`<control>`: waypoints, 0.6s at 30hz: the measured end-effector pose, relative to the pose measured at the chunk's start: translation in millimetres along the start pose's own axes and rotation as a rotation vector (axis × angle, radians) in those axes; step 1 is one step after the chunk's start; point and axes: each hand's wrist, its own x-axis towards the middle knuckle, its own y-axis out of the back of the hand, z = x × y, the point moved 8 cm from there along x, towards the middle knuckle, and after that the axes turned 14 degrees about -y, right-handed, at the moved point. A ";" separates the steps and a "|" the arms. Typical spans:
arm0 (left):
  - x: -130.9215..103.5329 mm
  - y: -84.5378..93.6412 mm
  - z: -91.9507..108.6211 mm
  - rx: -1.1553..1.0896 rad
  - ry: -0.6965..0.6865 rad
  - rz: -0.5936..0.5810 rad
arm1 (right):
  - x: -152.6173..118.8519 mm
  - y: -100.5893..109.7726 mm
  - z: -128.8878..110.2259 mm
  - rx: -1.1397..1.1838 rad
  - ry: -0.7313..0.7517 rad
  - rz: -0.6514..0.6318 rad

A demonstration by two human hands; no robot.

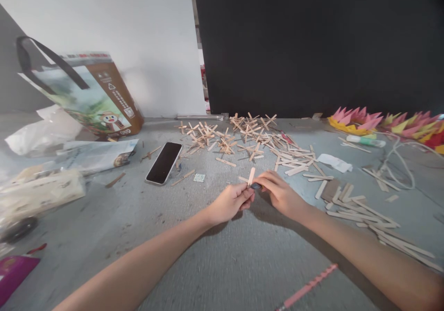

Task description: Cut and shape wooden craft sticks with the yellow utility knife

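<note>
In the middle of the head view, my left hand (pixel 233 203) is closed on wooden craft sticks (pixel 251 176), which seem to cross each other. One stick points up past my fingers and another slants to the left. From the right, my right hand (pixel 280 193) pinches a small dark object (pixel 255 186) against the sticks. Its kind is hidden by my fingers. Beyond both hands lies a pile of crossed stick pieces (pixel 226 142). More loose sticks (pixel 294 157) are spread to the right of that pile.
A phone (pixel 164 163) lies left of my hands, and a printed carry bag (pixel 100 98) stands behind plastic packets. Further loose sticks (pixel 360 214) lie near my right forearm. A pink twisted rod (pixel 310 287) is in front. Pink and yellow paper crafts (pixel 355 120) and a glue tube (pixel 366 141) lie at right.
</note>
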 end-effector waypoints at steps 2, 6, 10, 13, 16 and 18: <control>-0.6 0.3 0.5 0.023 0.001 -0.004 | -1.7 -1.3 -2.0 -0.077 0.015 -0.012; -1.2 -0.5 1.5 0.087 -0.008 -0.016 | -3.5 -1.2 -8.9 -0.260 0.073 -0.012; 1.1 -2.9 -0.6 0.110 -0.024 -0.006 | -1.8 -1.4 -16.0 -0.366 0.098 0.025; 3.1 -2.3 -2.9 0.093 -0.022 0.031 | -0.2 -2.6 -19.5 -0.420 0.110 0.065; 3.6 -0.7 -0.7 0.117 -0.033 0.045 | 0.9 -2.7 -18.5 -0.454 0.111 0.080; 3.2 1.5 2.3 0.136 -0.047 0.061 | 1.7 -1.5 -15.7 -0.462 0.098 0.081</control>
